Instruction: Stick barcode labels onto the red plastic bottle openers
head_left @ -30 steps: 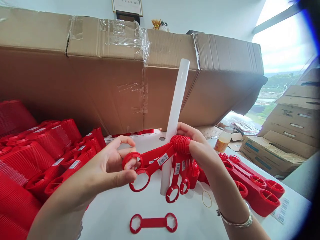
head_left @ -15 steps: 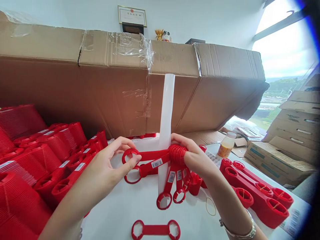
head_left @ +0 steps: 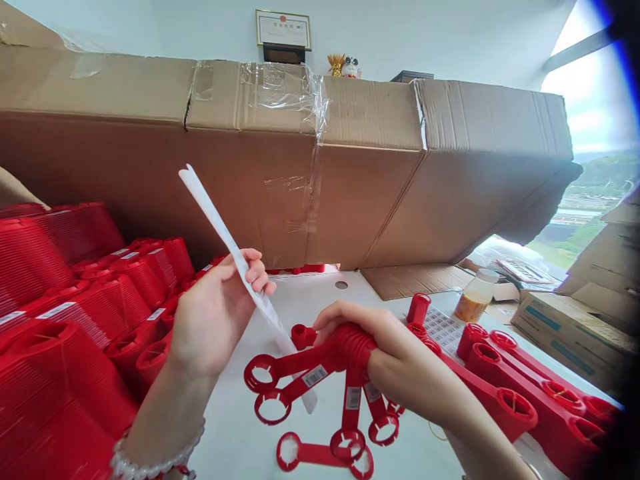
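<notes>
My left hand (head_left: 215,320), wearing a beaded bracelet, is closed around a long, narrow white strip (head_left: 213,217). The strip looks folded or rolled lengthwise and leans to the upper left. Its lower end passes behind the red pieces. In my right hand (head_left: 400,347) is a fanned bunch of flat red double-ring pieces (head_left: 353,350), gripped at their stacked ends. Several of their free rings hang to the left and downward, and some bars carry barcode stickers (head_left: 353,398). Below the bunch, one loose red double-ring piece (head_left: 320,455) lies on the white table (head_left: 235,427), partly covered by a hanging ring.
Stacks of red pieces (head_left: 115,300) fill the left side. More bundled stacks (head_left: 530,387) lie at the right, near a barcode sticker sheet (head_left: 443,330). A jar (head_left: 476,297) and a carton (head_left: 560,327) stand farther back. Large cardboard (head_left: 250,173) walls off the rear.
My left hand has left the free rings and taken hold of the white strip, which now tilts to the left instead of standing upright. The red bunch is lower in view, still in my right hand.
</notes>
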The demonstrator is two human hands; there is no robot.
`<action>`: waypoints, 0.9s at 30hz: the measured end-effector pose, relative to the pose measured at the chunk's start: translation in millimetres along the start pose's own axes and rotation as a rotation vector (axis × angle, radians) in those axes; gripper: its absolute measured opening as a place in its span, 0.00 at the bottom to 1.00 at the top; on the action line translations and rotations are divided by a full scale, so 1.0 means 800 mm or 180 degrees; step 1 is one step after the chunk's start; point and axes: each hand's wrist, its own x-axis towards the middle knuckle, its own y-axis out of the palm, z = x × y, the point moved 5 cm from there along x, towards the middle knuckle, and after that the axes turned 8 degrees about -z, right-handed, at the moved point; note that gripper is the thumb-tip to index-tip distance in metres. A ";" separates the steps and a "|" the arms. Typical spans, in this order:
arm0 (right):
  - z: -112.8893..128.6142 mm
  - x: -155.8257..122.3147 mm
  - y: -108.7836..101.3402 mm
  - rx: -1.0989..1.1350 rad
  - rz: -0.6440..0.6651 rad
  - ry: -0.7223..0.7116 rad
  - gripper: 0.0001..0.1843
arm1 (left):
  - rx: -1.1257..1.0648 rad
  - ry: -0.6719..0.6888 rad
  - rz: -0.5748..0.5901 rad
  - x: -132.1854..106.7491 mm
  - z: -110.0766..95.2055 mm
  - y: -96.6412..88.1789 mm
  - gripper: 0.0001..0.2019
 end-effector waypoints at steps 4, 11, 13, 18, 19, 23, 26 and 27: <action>0.005 -0.001 -0.003 0.0317 0.0083 0.0031 0.17 | -0.0318 -0.0094 -0.0023 0.007 0.004 -0.001 0.16; 0.009 -0.002 -0.020 0.0765 0.0000 -0.0052 0.14 | 0.1058 0.0786 0.0076 0.007 0.003 -0.013 0.11; 0.008 -0.001 -0.024 0.1118 -0.0132 0.0050 0.10 | 0.1078 0.0927 0.0076 0.009 0.000 -0.017 0.11; -0.001 0.009 -0.025 0.1992 -0.0996 0.0338 0.08 | 0.0552 0.1237 0.0140 0.010 -0.006 -0.012 0.11; -0.005 0.013 -0.026 0.2132 -0.1178 0.0375 0.09 | 0.0520 0.1235 0.0202 0.008 -0.003 -0.009 0.12; -0.027 0.029 -0.035 0.2427 -0.1675 0.0509 0.18 | 0.0920 0.1010 0.0580 -0.007 0.021 0.005 0.11; -0.041 0.039 -0.045 0.2596 -0.1821 0.0656 0.25 | 0.1145 0.1087 0.1076 -0.021 0.037 0.018 0.14; -0.043 0.042 -0.048 0.2656 -0.1777 0.0684 0.26 | 0.1108 0.1109 0.1306 -0.025 0.041 0.022 0.14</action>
